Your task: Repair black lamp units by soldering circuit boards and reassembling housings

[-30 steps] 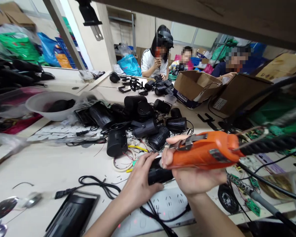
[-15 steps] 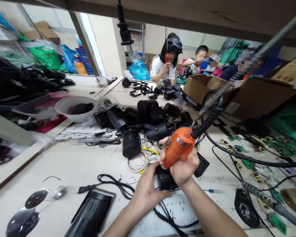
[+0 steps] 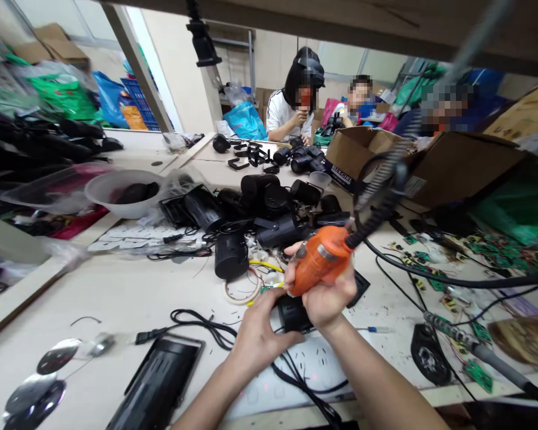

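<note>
The workbench (image 3: 116, 298) is shown from almost the same angle as half a second ago; the view has shifted only slightly, so the pile of black housings (image 3: 260, 209) sits a little further left in the picture. The cardboard box (image 3: 358, 152) and the white bowl (image 3: 121, 194) are unchanged in their places.

The orange electric screwdriver (image 3: 320, 260) has been brought from a near-horizontal attitude, as seen one second ago, to a steep tilt with its nose pointing down and left. Over the last half second this tilt has been held with little further change. Its coiled cord (image 3: 381, 191) rises up and right out of the picture.

The right hand (image 3: 327, 295) is clenched around the screwdriver body, with the thumb laid over the upper part near the lever. The left hand (image 3: 257, 334) is curled against the small black housing (image 3: 293, 313), with the fingers pressed to its left side and the thumb underneath. The housing rests on the white power strip (image 3: 296, 373), directly beneath the tool nose and between both hands.

The tool tip is hidden behind the hands; contact with the housing cannot be confirmed. It is judged that the positioning of the tool is finished and that fastening work on the housing is in hand.
</note>
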